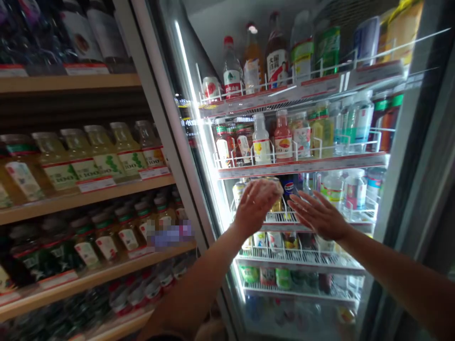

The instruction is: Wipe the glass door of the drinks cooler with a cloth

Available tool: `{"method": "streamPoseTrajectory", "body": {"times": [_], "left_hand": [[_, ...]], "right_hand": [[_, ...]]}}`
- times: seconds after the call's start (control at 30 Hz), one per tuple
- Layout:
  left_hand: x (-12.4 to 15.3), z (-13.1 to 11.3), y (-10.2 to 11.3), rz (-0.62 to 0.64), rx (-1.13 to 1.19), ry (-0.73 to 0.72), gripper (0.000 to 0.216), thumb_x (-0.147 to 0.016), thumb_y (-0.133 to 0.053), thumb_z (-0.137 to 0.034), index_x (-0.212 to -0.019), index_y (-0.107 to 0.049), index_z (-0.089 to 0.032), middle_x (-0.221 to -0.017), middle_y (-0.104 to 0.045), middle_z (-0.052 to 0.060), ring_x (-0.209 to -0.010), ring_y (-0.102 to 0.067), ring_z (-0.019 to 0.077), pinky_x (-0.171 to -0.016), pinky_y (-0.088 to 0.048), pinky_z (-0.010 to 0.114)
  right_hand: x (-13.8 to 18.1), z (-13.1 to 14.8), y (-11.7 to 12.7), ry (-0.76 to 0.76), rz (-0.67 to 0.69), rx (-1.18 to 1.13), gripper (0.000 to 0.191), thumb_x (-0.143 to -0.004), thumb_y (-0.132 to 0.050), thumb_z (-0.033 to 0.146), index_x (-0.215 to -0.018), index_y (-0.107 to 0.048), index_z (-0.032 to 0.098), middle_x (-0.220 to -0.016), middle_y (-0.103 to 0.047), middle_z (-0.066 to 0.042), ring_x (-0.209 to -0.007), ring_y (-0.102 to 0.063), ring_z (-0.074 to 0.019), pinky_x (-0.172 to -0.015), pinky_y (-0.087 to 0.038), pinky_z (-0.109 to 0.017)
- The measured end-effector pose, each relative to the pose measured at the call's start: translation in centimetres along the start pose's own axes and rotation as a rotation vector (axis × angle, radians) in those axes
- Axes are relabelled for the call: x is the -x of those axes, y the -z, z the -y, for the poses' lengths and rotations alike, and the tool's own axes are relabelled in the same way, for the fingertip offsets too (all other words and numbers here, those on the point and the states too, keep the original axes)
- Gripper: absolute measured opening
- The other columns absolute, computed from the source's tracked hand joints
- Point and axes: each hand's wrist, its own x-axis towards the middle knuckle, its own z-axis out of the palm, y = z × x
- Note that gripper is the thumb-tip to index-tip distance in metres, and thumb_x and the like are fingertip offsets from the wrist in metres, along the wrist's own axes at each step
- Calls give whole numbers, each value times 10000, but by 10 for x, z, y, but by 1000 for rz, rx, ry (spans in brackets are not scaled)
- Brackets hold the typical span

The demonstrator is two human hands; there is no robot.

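In the head view, my left hand (258,203) is raised in front of the lit drinks fridge (259,169). A pale, crumpled cloth (273,186) appears to lie under its fingers, though blur softens its outline. To its right, my right hand (318,215) is held up with fingers stretched and apart, holding nothing. Between and behind the fingertips shows a dark bottle with a Pepsi label (289,187). Faint reflections suggest glass in front of the shelves; I cannot tell whether either hand touches it.
Bottles and cans stand on several white wire-fronted shelves (302,168) in the fridge. Left of the metal door frame (170,113), wooden shelves (106,196) carry rows of juice bottles (99,151) with price strips. A bright light strip (192,90) runs down the fridge's left side.
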Motion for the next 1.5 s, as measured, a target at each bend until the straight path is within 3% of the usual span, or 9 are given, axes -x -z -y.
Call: {"method": "streamPoseTrajectory", "body": {"times": [0.1,0.3,0.5,0.7,0.87,1.03,1.2,1.37,1.5], "left_hand": [[11,1,2,77,15,-89,511,-906,-575,-122,-1389,-532,-285,-1516,-493,7,-1522,-237,257,-1239,-323,487],[7,20,8,-92,-127,284,514,-941,-513,-109,-1429,-488,-268,-1557,-430,67,-1528,-210,302,-1199,-351,572],[39,1,5,106,-32,-213,432,-960,-552,-210,-1370,-541,-344,-1528,-477,-60,-1492,-317,211,-1224,-354,429],[18,28,18,-66,-113,246,470,-944,-546,-122,-1375,-546,-309,-1488,-525,35,-1486,-327,244,-1183,-374,476],[26,-15,13,30,86,202,545,-974,-491,-150,-1477,-402,-338,-1408,-603,16,-1377,-485,215,-1089,-457,424],[12,-57,10,-42,470,636,657,-1003,-443,-233,-1580,-129,-251,-1494,-504,123,-1374,-493,230,-1101,-476,444],[11,-75,15,58,752,538,863,-966,-496,-285,-1582,102,-197,-1631,-252,179,-1469,-363,258,-1127,-468,427],[44,-42,32,89,383,326,776,-964,-480,-241,-1596,-30,-231,-1610,-328,125,-1498,-302,258,-1181,-387,487],[74,-3,25,78,-53,345,718,-964,-511,-243,-1590,-160,-228,-1612,-329,113,-1538,-156,295,-1220,-270,532]], "right_hand": [[2,0,-2,0,-10,-11,564,-902,-665,271,-1435,-497,201,-1444,-566,-32,-1462,-367,-213,-1271,-208,-450],[1,2,-2,-22,-6,-46,555,-902,-661,252,-1431,-504,189,-1433,-579,-41,-1451,-383,-216,-1268,-203,-444],[3,4,-2,-14,7,-74,612,-902,-649,213,-1478,-442,202,-1435,-578,-42,-1471,-348,-220,-1266,-195,-459],[0,1,0,-26,17,-80,599,-916,-617,209,-1486,-433,227,-1435,-581,-37,-1408,-444,-209,-1258,-202,-433],[-1,6,2,-97,29,-154,678,-920,-595,196,-1538,-336,301,-1403,-611,-16,-1330,-523,-216,-1202,-293,-448],[-34,49,10,-522,28,-461,677,-987,-483,332,-1593,-188,276,-1495,-506,-102,-1351,-490,-277,-1079,-445,-498],[-80,65,17,-666,-43,-719,666,-988,-494,358,-1584,-199,328,-1507,-483,-88,-1355,-491,-260,-1073,-484,-488],[-100,5,32,-561,-184,-563,558,-957,-532,191,-1469,-443,396,-1295,-650,-32,-1171,-614,-220,-1017,-522,-442],[-92,-22,28,-365,-134,-306,690,-930,-547,134,-1540,-328,373,-1467,-540,-41,-1323,-511,-261,-1103,-441,-492]]}}
